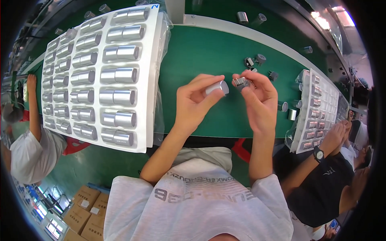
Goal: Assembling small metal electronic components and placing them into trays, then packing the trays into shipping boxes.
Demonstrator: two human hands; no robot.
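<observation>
My left hand (192, 100) is closed round a short silver metal cylinder (217, 88), its round end toward the right. Facing it across a small gap, my right hand (262, 100) pinches a small grey and metal part (241, 83) between thumb and fingers. Both hands are above the green work table (193, 52). Just beyond my right hand lie several loose small dark parts (260, 59), and another dark part (273, 75) sits to their right. Left of my hands, a white tray (148, 80) carries rows of silver cylinders (117, 75).
A second white tray (301, 120) of cylinders stands at the right, near a co-worker's hand (334, 136). Loose cylinders (292, 114) stand beside it. A pale rail (241, 29) edges the table's far side. Another person's arm (34, 108) is at far left; cardboard boxes (86, 197) are stacked at lower left.
</observation>
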